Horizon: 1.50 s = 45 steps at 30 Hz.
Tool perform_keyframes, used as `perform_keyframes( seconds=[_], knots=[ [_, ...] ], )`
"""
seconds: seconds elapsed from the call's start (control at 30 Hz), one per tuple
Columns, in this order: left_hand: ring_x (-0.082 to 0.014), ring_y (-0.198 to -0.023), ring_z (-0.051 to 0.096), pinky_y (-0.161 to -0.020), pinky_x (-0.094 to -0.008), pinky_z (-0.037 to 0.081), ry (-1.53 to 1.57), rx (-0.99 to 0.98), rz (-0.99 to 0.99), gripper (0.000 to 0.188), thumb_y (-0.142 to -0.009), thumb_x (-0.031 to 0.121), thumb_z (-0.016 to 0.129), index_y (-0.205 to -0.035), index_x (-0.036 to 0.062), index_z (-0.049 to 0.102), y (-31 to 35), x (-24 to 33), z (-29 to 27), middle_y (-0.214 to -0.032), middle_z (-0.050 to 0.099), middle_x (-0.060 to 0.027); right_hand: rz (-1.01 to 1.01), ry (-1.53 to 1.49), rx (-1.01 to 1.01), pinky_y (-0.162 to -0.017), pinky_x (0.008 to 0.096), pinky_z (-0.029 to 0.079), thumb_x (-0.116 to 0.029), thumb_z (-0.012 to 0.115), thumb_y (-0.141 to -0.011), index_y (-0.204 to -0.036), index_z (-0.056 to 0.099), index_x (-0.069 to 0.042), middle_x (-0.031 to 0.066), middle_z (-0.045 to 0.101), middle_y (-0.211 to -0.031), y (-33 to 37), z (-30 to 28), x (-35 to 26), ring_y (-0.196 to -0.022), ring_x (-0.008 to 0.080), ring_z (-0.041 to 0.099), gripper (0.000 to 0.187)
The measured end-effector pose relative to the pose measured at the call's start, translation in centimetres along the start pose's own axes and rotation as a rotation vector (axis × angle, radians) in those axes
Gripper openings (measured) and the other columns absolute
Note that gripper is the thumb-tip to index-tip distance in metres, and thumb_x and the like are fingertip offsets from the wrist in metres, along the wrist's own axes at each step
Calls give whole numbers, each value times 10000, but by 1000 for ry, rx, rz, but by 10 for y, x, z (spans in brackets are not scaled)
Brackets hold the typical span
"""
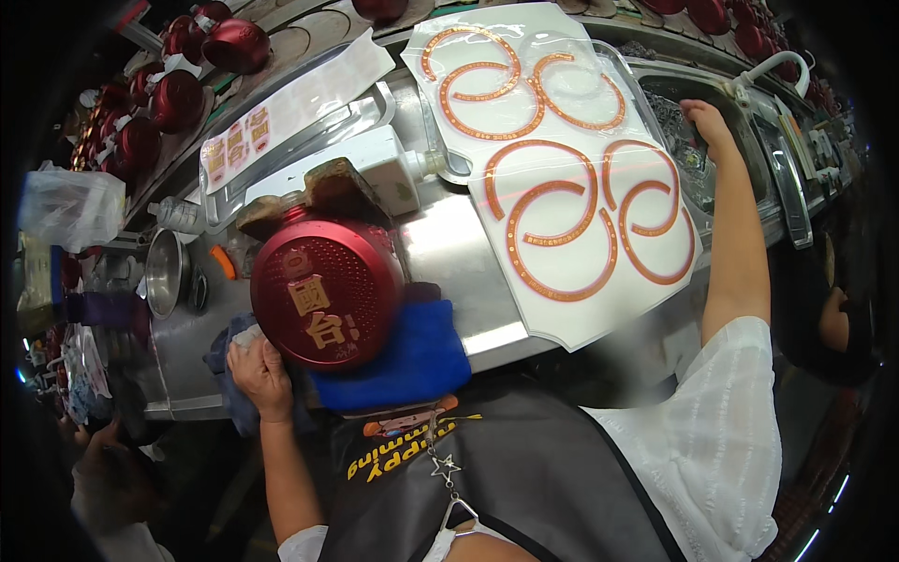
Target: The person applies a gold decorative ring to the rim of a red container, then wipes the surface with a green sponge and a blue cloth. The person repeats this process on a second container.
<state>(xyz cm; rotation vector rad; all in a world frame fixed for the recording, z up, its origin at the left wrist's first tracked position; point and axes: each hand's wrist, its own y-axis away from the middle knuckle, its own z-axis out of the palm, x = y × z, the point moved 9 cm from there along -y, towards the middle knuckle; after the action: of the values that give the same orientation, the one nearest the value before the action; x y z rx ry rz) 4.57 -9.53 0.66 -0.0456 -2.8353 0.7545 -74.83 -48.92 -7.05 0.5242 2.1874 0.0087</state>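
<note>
A rounded red metal vessel (pixel 370 267) with a dotted surface and gold raised characters lies on its side against brown padded blocks (pixel 339 190). Beneath its near side is a folded blue cloth (pixel 426 361). My left hand (pixel 260 375) is at the vessel's lower left, over a grey-blue cloth (pixel 225 361); its fingers are curled, with something whitish at their tips. My right hand (pixel 709 126) reaches far out to the sink (pixel 749 155), fingers bent together; whatever is in them is too small to make out. Sticker sheets (pixel 571 314) with orange-gold curved bands lie between the hands.
A sheet of small gold-and-pink labels (pixel 300 103) lies over a metal tray at the back left. A steel bowl (pixel 167 272), an orange object (pixel 223 261) and a plastic bottle (pixel 178 215) stand left. A white faucet (pixel 782 66) arches over the sink. More red vessels (pixel 178 101) line the back.
</note>
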Motion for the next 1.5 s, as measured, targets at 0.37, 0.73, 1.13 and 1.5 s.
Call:
perform_keyframes(
  seconds=[0.37,0.73,1.13,1.5],
  knots=[
    [-383,-841,538,-811,-463,424,-3,-31,-6,359,-1073,300,487,-944,40,699,-3,3,2,-874,606,-164,-109,-785,-591,-730,387,609,-96,516,-1014,-1307,653,-14,111,705,-1200,72,47,-66,-1034,210,670,334],
    [-374,-844,542,-821,-461,431,11,-59,-11,337,-1056,297,518,-937,40,701,-2,1,4,-887,609,-152,-511,1086,45,-1100,435,451,19,555,-942,-1300,747,-200,101,572,-1416,191,112,-144,-1357,324,512,461],
    [-361,-861,557,-846,-458,434,23,-67,-21,299,-1038,270,536,-972,42,718,-3,3,2,-918,632,-139,-484,1163,-38,-1060,610,455,-78,507,-994,-1353,688,-223,87,559,-1398,164,135,-153,-1370,304,477,428],
    [-370,-886,570,-882,-466,440,37,-92,-56,262,-1017,232,550,-985,41,726,3,-5,5,-938,646,-154,-213,885,209,-957,484,528,-595,624,-903,-1013,770,42,286,740,-1071,75,101,-104,-1047,443,705,663]
  ],
)
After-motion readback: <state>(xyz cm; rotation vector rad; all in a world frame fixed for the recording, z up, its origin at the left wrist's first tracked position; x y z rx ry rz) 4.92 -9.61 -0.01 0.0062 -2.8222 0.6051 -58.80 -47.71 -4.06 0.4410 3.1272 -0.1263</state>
